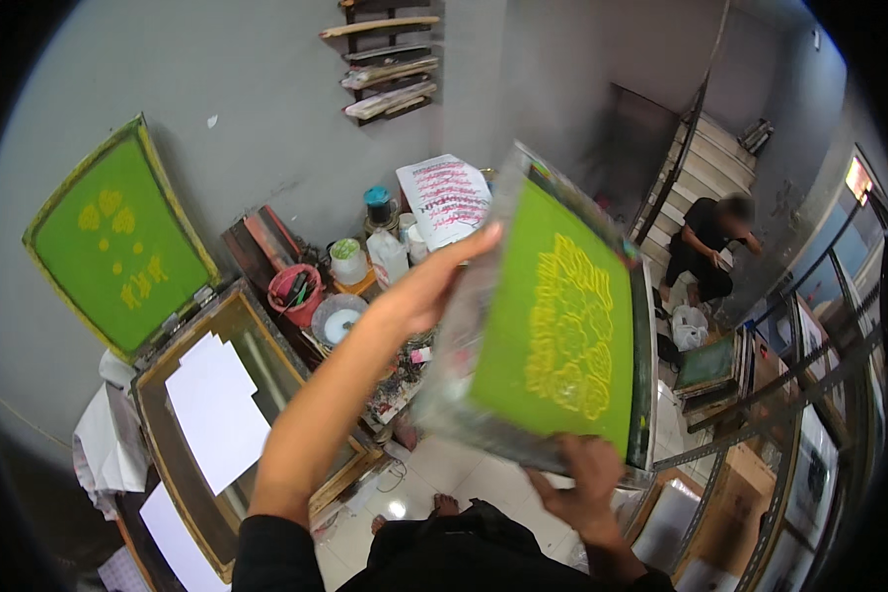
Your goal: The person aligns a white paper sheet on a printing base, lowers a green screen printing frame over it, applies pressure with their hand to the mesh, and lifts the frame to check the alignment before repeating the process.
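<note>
Raised screen [133, 286]: at my far left, green with yellow motifs, tilted up from its hinges.
Wooden frame [159, 432]: just below that, with white sheets [212, 405] lying across it.
Red bucket [306, 305]: near the middle-left, filled with small tools, beside a white tub [347, 264].
My left hand [442, 284]: gripping the left edge of the framed screen, some fingers hidden behind it.
Framed screen [503, 345]: held tilted in the air before me, green with a yellow line pattern, its edges blurred.
My right hand [584, 493]: clasped on its lower edge.
Seated person [699, 240]: well apart at right, by the stairs [718, 163].
</note>
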